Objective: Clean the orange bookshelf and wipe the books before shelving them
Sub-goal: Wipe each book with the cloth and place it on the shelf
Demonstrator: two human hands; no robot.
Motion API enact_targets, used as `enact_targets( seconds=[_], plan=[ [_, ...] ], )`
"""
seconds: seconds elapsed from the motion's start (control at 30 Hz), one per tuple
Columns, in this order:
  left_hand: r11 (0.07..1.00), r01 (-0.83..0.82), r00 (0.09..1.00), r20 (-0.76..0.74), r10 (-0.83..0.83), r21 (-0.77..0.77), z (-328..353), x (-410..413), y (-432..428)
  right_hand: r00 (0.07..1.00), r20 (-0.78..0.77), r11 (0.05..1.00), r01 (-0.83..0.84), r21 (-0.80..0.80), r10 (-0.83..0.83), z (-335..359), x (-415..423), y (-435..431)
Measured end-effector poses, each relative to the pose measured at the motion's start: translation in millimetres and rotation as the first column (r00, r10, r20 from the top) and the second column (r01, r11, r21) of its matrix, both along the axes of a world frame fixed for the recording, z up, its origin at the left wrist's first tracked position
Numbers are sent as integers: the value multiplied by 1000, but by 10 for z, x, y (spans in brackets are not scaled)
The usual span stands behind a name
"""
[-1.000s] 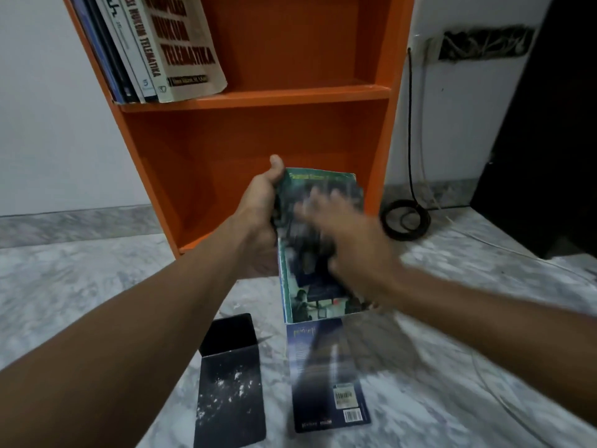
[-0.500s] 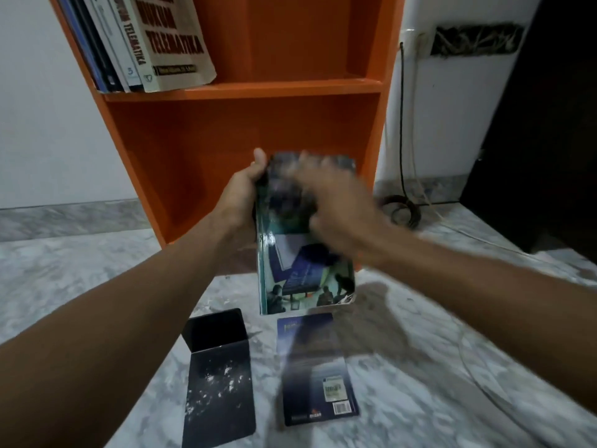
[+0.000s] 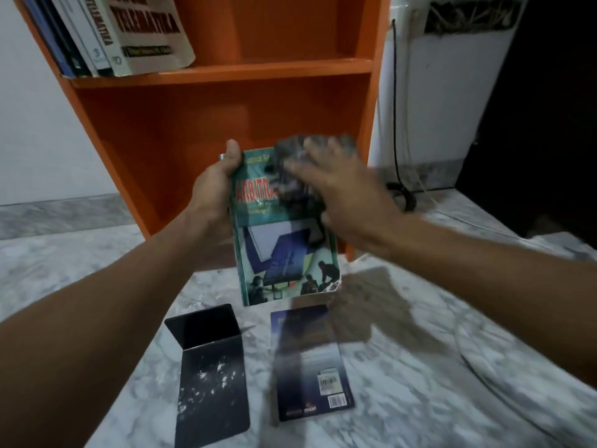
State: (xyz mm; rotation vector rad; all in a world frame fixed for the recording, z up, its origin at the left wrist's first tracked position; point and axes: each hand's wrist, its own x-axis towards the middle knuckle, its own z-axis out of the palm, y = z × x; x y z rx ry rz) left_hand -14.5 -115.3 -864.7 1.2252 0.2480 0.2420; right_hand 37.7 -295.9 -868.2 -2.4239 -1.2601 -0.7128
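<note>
Green paperback book (image 3: 284, 253): mid-wipe; left hand (image 3: 213, 185) fingers clamped on it, right hand (image 3: 349, 195) fingers on grey cloth (image 3: 290, 150) indistinct; shelving likely next.

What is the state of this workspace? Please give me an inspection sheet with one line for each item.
Surface: grey-white marble floor.
Job's things: orange bookshelf with shelved books leaning on its upper board; green book held upright before it; grey cloth at its top; blue book flat on the floor.
Clutter: black bookend on the floor, left of the blue book, apart from it.
Hands: left hand grips the green book's left edge; right hand lies on the cloth, blurred, grip unclear.
Cables: black cable hangs down to a coil on the floor; thin pale cable loops at right.
Surroundings: white wall; dark panel at right.
</note>
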Motion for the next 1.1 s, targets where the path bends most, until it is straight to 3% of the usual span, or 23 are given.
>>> enact_targets(
  seconds=[0.07, 0.13, 0.23, 0.33, 0.43, 0.6, 0.67, 0.73, 0.77, 0.83, 0.87, 0.9, 0.93, 1.03, 1.1],
  plan=[
    [997, -74, 997, 27, 74, 20, 22, 32, 48, 989, 59, 985, -131, -111, 138, -615, -191, -154],
    [986, -152, 988, 29, 150, 64, -15, 23, 128, 967, 32, 916, -231, -327, 255, -1078, -374, -318],
    [975, -199, 980, 4, 199, 98, -172, 37, 189, 925, -363, 750, -320, -579, 114, -1367, -541, -393],
    [956, -254, 965, -26, 261, 145, -307, 106, 189, 802, -597, 713, -418, -563, -1, -1497, -530, -250],
    [951, -273, 958, -54, 283, 146, -446, 194, 245, 683, -723, 644, -506, -574, -107, -1687, -428, -68],
    [912, -307, 938, -76, 338, 274, -697, 308, 348, 745, -656, 693, -408, -595, -125, -2026, -254, 64],
    [909, -298, 940, -78, 333, 292, -763, 303, 365, 708, -674, 704, -369, -607, -210, -2149, -79, 59],
    [907, -307, 936, -81, 343, 289, -827, 286, 424, 619, -743, 777, -326, -538, -255, -2161, 51, 60],
    [906, -310, 934, -83, 347, 289, -852, 271, 454, 544, -800, 872, -229, -434, -255, -2107, 109, 76],
    [901, -314, 931, -89, 354, 298, -887, 238, 493, 170, -979, 991, 92, -94, -109, -1917, 220, 170],
    [897, -318, 929, -87, 359, 305, -901, 227, 508, 14, -994, 958, 265, 109, 110, -1833, 283, 201],
    [896, -321, 928, -87, 362, 306, -905, 214, 512, -76, -960, 887, 408, 217, 270, -1719, 333, 213],
    [897, -320, 928, -91, 362, 304, -887, 200, 510, -106, -932, 845, 468, 261, 346, -1604, 404, 246],
    [897, -330, 927, -78, 367, 295, -772, 180, 479, -162, -885, 836, 436, 334, 438, -1225, 354, 364],
    [891, -353, 922, -57, 383, 285, -656, 131, 438, -118, -881, 845, 365, 390, 457, -1045, 258, 443]
  ],
)
